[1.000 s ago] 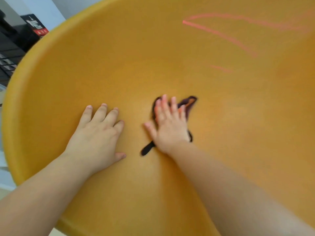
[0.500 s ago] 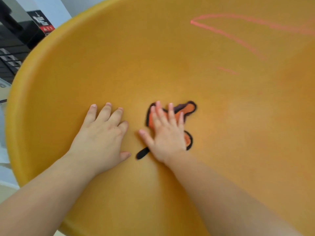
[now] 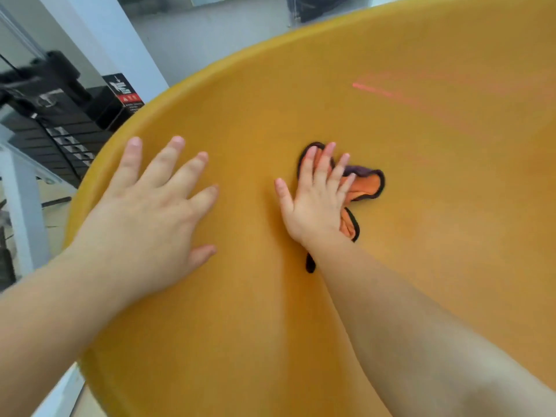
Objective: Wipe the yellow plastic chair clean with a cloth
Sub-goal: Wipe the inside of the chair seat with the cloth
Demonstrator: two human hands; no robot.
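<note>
Chair (image 3: 406, 266) wiped with a cloth (image 3: 365, 185)

The soft, light cloth is pressed flat by the right hand (image 3: 316, 203), fingers straight; the left hand (image 3: 144, 215), spread wide, is braced on the stiff, probably slippery seat.

My left hand (image 3: 144, 218) lies flat, palm down, fingers straight and spread, near the left rim of the chair (image 3: 255, 326). My right hand (image 3: 316, 203), fingers straight and fanned, presses the cloth (image 3: 365, 185). Both forearms are bare and reach forward.
</note>
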